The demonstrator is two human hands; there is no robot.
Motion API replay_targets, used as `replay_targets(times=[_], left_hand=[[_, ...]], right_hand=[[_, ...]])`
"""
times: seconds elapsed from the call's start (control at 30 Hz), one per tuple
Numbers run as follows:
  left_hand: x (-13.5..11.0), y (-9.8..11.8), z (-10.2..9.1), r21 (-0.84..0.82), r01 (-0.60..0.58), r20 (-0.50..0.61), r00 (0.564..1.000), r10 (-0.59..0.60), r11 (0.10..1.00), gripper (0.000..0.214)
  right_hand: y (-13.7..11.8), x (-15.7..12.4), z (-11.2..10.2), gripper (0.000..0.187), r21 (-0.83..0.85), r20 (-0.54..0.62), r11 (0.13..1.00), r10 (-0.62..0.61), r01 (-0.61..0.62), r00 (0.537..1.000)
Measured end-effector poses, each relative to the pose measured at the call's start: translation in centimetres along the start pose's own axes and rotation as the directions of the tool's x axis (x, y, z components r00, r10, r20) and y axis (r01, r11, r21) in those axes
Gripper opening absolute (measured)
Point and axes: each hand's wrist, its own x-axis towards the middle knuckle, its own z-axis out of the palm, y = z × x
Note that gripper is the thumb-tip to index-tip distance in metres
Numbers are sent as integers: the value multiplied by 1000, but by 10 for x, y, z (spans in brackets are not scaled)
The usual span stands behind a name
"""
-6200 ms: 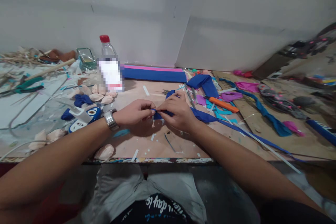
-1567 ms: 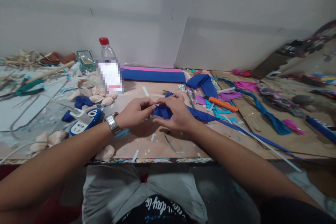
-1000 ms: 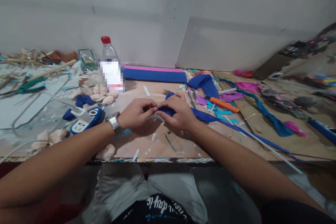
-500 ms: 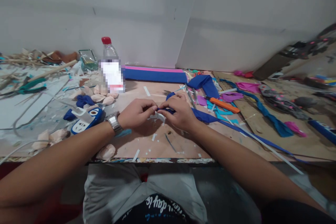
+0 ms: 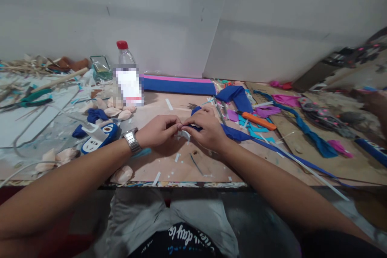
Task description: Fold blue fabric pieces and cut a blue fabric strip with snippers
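Two hands meet fingertip to fingertip over the bench (image 5: 151,165), each closed in a thumb-and-forefinger pinch. The right hand (image 5: 205,129) grips the blue strip (image 5: 234,133), which shows between its thumb and forefinger; the left hand (image 5: 160,131) seems to pinch the same strip's end, though the fingers hide what lies between the tips. A small pale scrap (image 5: 184,134) shows just below them. What matters most is the strip's line: its long axis starts at the joined fingertips, passes under the right palm, comes out beyond the wrist and slants rightward toward the near edge. So the right hand is nearer the long loose length, while the left has only the end, and any pull or turn would probably have to follow that slant. Farther out, a thin white rod (image 5: 308,171) lies alongside the tail, spreading apart from it toward the edge. Beyond the right hand sit an orange cutter (image 5: 258,121) and a folded blue cloth (image 5: 236,97); past the left wrist, a blue-and-white power strip (image 5: 99,141).
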Motion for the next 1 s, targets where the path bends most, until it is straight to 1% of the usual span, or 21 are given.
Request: replay_targets(times=[0.1,0.2,0.27,0.33,0.4,0.5,0.57,0.63,0.67,0.73,0.77,0.83,0.9,0.93,1.0], left_hand=[[0,2,-1,150,-48,-27,998,53,987,31],[0,2,-2,280,-78,-34,995,91,957,29],[1,1,-2,341,-72,-29,996,87,937,27],[0,0,-2,363,-68,-28,996,83,929,27],[0,0,-2,306,-72,-24,996,83,949,28],[0,0,-2,90,-40,-1,999,40,995,34],[0,-1,-1,-21,-8,20,1000,8,1000,35],[0,-3,0,-32,-8,-1,1000,8,999,33],[0,-3,0,12,-19,-33,999,20,1000,31],[0,-4,0,180,-53,-91,993,70,982,27],[0,-4,0,276,-69,-100,990,100,959,26],[0,-3,-1,426,-99,-71,987,143,899,25],[0,-1,-4,484,-121,-35,987,158,867,26],[-1,0,-5,482,-126,-29,987,160,867,26],[-2,2,-5,424,-118,-41,988,150,898,29]], right_hand=[[0,0,0,7,-12,1,1000,2,-2,1000],[0,0,0,7,-18,-3,1000,4,-4,1000],[0,0,0,8,-17,5,1000,9,-9,1000],[0,0,0,9,-16,16,1000,14,-14,1000],[-1,0,0,11,-18,19,1000,13,-13,1000],[-2,0,-2,10,-31,34,999,14,-13,999],[-2,1,-2,11,-35,50,999,16,-14,999],[-3,1,-3,14,-29,58,999,23,-22,998],[-3,1,-3,15,-23,58,999,30,-29,998],[-4,1,-3,15,-13,65,999,47,-46,997],[-4,2,-3,15,-11,71,998,55,-54,996],[-4,2,-2,14,-10,85,998,62,-62,994],[-4,1,-1,14,-3,86,998,56,-56,995],[-4,1,-1,14,0,80,999,50,-50,996],[-3,0,-1,11,0,71,999,40,-40,997]])
